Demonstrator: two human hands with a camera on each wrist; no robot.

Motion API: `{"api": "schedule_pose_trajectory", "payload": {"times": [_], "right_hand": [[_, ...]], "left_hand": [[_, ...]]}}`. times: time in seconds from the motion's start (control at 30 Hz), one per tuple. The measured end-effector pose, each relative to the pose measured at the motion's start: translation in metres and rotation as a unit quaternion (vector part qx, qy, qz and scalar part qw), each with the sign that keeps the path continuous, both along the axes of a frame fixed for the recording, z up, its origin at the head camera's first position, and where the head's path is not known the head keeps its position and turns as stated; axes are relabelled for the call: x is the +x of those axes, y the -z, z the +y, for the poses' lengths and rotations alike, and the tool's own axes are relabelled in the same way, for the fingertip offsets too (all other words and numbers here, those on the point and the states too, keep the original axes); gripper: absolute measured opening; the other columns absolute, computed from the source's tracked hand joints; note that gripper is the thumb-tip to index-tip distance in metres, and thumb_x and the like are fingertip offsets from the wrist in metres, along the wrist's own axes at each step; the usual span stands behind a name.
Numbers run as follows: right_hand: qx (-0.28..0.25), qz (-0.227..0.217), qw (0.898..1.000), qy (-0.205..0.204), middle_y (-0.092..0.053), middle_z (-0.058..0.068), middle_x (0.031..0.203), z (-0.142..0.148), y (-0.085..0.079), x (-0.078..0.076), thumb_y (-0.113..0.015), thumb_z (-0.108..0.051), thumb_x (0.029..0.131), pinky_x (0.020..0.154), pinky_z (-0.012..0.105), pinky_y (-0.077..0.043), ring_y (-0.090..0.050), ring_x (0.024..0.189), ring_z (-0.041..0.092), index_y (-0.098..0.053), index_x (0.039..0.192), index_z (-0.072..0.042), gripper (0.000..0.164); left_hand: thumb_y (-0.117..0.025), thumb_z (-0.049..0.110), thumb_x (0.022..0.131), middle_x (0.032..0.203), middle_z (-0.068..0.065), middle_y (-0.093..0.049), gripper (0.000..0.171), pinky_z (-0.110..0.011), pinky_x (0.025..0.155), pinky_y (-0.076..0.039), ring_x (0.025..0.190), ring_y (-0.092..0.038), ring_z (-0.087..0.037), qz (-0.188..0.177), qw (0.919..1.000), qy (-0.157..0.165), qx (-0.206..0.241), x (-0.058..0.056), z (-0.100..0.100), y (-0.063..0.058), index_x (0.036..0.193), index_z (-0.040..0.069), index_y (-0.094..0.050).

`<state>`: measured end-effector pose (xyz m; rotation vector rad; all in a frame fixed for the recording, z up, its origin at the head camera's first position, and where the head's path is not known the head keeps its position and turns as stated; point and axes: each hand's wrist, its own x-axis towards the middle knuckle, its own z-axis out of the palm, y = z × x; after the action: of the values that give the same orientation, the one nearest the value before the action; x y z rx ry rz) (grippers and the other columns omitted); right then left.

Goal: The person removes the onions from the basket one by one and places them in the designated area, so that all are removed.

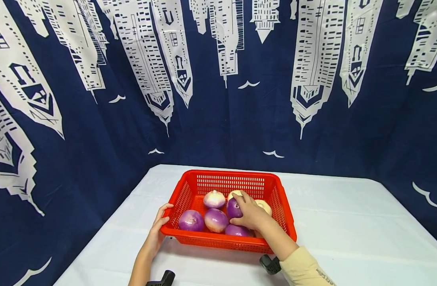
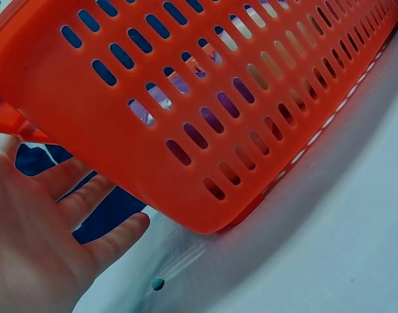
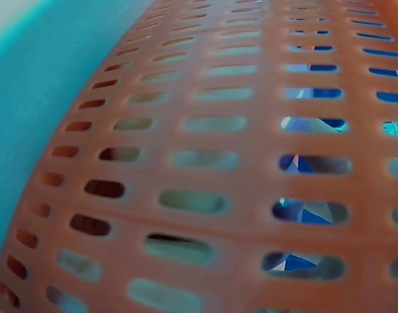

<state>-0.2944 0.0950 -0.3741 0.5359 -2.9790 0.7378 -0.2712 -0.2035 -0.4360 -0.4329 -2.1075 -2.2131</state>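
A red plastic basket (image 1: pixel 236 242) with slotted walls holds several purple-and-white onions. My left hand (image 1: pixel 157 228) grips the rim at the near left corner; in the left wrist view some of its fingers (image 2: pixel 111 238) reach along the outside wall below the rim. Inside the basket, toward its right, my right hand (image 1: pixel 252 214) holds a purple onion (image 1: pixel 233 208), fingers over its top and thumb at the near side. Closest to the left hand lies another onion (image 1: pixel 191 221). The right wrist view shows only the slotted basket wall (image 3: pixel 251 143); the right hand is hidden there.
Other onions sit around the held one: a pale-topped onion (image 1: pixel 214 198) behind, a purple onion (image 1: pixel 216 220) left and a whitish onion (image 1: pixel 263 205) partly behind the right hand. The basket stands on a white-covered table (image 1: pixel 340 222), before a navy curtain (image 1: pixel 225 119) with white buildings.
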Motion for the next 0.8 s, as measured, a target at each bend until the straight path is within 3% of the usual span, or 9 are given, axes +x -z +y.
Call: {"api": "schedule_pose_trajectory", "payload": {"times": [0.2, 0.43, 0.8], "right_hand": [[0.002, 0.005, 1.000, -0.003, -0.027, 0.019, 0.143, 0.0011, 0.0015, -0.0021, -0.072, -0.031, 0.073, 0.091, 0.060, -0.037, -0.038, 0.125, 0.041, -0.035, 0.137, -0.013, 0.076], [0.006, -0.002, 1.000, 0.002, -0.029, 0.020, 0.143, 0.0010, 0.0013, -0.0032, -0.072, -0.030, 0.073, 0.087, 0.059, -0.040, -0.048, 0.113, 0.044, -0.039, 0.135, -0.016, 0.072], [0.000, -0.005, 1.000, 0.016, -0.031, 0.019, 0.142, 0.0016, 0.0005, -0.0043, -0.073, -0.026, 0.072, 0.086, 0.059, -0.041, -0.050, 0.109, 0.045, -0.042, 0.132, -0.017, 0.068]], "left_hand": [[-0.034, 0.021, 0.086, 0.125, -0.005, -0.033, 0.045, -0.039, 0.089, -0.034, 0.108, -0.044, -0.016, -0.013, 0.9999, -0.002, 0.004, 0.0025, 0.0017, -0.0045, 0.129, 0.010, -0.027], [-0.034, 0.024, 0.087, 0.124, -0.001, -0.036, 0.040, -0.038, 0.087, -0.035, 0.108, -0.044, -0.013, 0.003, 1.0000, 0.003, -0.001, -0.0004, -0.0001, 0.0017, 0.126, 0.019, -0.033], [-0.032, 0.022, 0.088, 0.124, -0.002, -0.036, 0.042, -0.039, 0.089, -0.032, 0.109, -0.044, -0.013, -0.012, 0.9999, -0.005, 0.001, 0.0022, 0.0028, -0.0026, 0.128, 0.011, -0.028]]}}
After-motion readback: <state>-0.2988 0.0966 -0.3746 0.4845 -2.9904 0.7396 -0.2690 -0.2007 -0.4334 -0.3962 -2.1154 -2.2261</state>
